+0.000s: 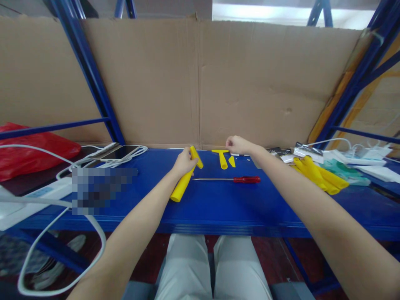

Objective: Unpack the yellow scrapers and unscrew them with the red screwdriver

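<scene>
One smooth T-piece (183,184) occupies the left hand (183,162).

Blue tbl (212,208), red-hdl scrwdrvr (246,179) mid, ylw T-pc (223,160) behind

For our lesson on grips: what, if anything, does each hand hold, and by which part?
Left hand: yellow tool, by the handle near its crossbar. Right hand: cannot be told.
</scene>
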The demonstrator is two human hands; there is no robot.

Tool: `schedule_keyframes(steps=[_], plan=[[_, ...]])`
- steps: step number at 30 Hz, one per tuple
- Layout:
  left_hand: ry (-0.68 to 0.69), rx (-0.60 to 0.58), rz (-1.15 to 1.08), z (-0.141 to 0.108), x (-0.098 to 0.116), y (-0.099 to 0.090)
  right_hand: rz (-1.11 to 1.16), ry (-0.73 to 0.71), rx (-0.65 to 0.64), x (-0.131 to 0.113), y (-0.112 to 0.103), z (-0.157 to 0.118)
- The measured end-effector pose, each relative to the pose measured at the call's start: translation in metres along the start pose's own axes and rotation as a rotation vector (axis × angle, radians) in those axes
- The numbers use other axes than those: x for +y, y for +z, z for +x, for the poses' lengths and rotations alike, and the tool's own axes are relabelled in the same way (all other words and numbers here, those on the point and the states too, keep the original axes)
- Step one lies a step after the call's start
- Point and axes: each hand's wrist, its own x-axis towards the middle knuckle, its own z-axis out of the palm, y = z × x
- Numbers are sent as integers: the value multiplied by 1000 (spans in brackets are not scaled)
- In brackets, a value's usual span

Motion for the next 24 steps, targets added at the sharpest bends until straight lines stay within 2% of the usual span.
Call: schedule_keyframes(steps=[3,5,8,13,19,24], plan=[[-26,-17,-155,1,2,4,-150,183,-34,45,1,-15],[-48,-24,-243,1,5,5,-185,260,-18,69,11,-26],[-71,-53,-327,-1,10,5,-172,322,11,92,33,-39],[-104,-107,-368,-6,19,4,-138,341,32,104,55,-43],[-173,-189,-447,-8,26,9,-161,361,38,109,61,-41],[-189,-198,-480,-3,27,10,-200,363,33,104,60,-43]])
